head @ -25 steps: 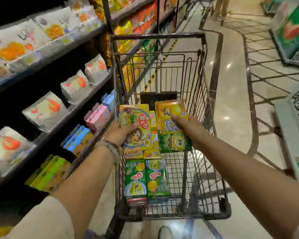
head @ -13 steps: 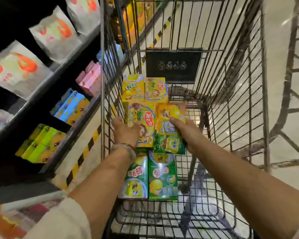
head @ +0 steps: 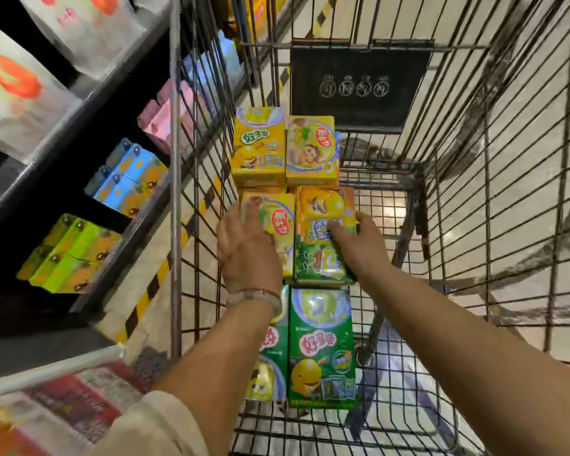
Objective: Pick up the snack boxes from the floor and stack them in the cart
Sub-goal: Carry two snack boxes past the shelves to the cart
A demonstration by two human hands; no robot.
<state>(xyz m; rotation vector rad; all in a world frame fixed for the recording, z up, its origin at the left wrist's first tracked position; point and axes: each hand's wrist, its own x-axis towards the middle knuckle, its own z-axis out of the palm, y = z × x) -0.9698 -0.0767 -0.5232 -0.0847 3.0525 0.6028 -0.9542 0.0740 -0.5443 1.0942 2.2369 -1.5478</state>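
Observation:
Both my hands are down inside the wire cart (head: 474, 199), on the middle row of snack boxes. My left hand (head: 247, 248) lies over a yellow box with a red logo (head: 282, 222). My right hand (head: 359, 248) grips the orange-and-green box (head: 323, 218) beside it from the right. Two yellow boxes (head: 259, 146) stand behind them at the far end of the basket. Nearer to me, two green boxes (head: 321, 347) lie flat on the cart floor, the left one partly hidden by my left forearm.
A black shelf unit (head: 89, 103) runs along the cart's left side, holding pink, blue and green boxes (head: 73, 255) and white bags. A black sign panel (head: 359, 83) hangs on the cart's far wall. Bare wire floor lies right of the boxes.
My hands have carried the two boxes from above the basket down into it, between the yellow boxes and the green ones. The camera has tilted down and closer.

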